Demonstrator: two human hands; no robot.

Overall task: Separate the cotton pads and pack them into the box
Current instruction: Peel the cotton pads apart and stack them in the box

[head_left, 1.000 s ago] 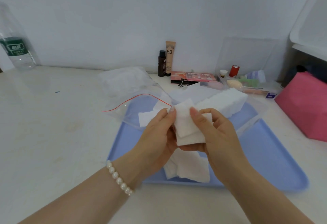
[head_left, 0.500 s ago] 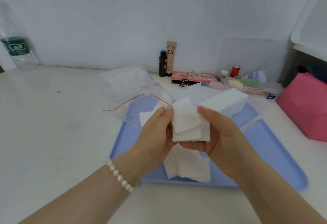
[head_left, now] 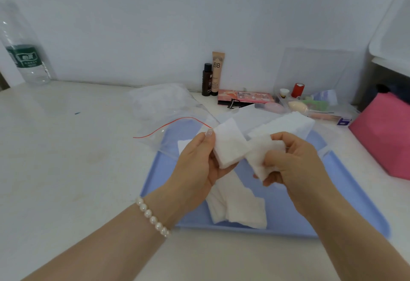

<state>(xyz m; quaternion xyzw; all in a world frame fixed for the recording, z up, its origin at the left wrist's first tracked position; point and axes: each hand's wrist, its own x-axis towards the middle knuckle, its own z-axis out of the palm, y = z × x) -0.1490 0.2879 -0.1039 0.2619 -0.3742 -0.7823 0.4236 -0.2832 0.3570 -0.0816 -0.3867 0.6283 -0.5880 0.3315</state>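
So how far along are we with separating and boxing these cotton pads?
Done: a few separated pads lie loose on the blue tray. In hand: the left hand holds one pad while the right hand pinches another, the two overlapping. Left: the thick stack behind is unseparated, and no pads are visibly packed into a box yet.

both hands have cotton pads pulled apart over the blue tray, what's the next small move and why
Probably set one down: the left hand grips a flat cotton pad and the right hand pinches a crumpled pad, the two touching only at a corner. The right could drop its pad onto the loose pads on the blue tray, freeing it.
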